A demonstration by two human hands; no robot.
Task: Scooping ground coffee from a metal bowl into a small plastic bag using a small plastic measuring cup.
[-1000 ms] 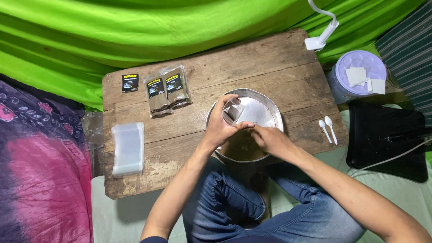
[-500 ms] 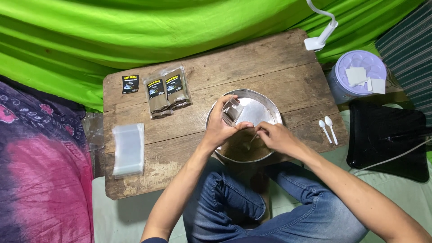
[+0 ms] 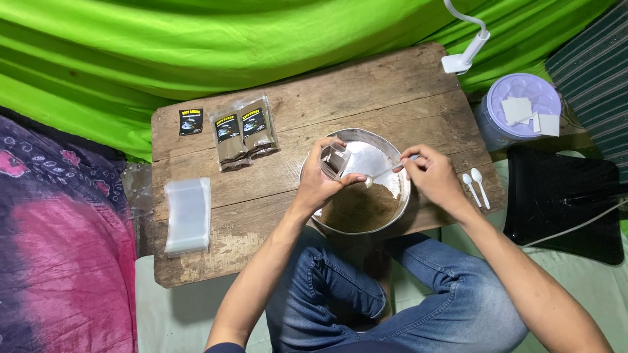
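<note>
At frame centre, the left hand (image 3: 318,186) pinches a small clear pouch (image 3: 335,160) over the metal bowl (image 3: 392,216). The right hand (image 3: 432,178) pinches a white spoon (image 3: 381,174) toward it. If the pouch mouth closes or tilts, brown powder (image 3: 356,208) may spill onto the wooden table (image 3: 261,196).

a small clear pouch (image 3: 335,160) and white spoon (image 3: 383,172) held over the brown-powder metal bowl (image 3: 392,216).

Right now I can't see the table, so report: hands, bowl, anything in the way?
Left hand holds small clear bag over metal bowl. Right hand holds white spoon at brown powder. Nothing in the way.
</note>
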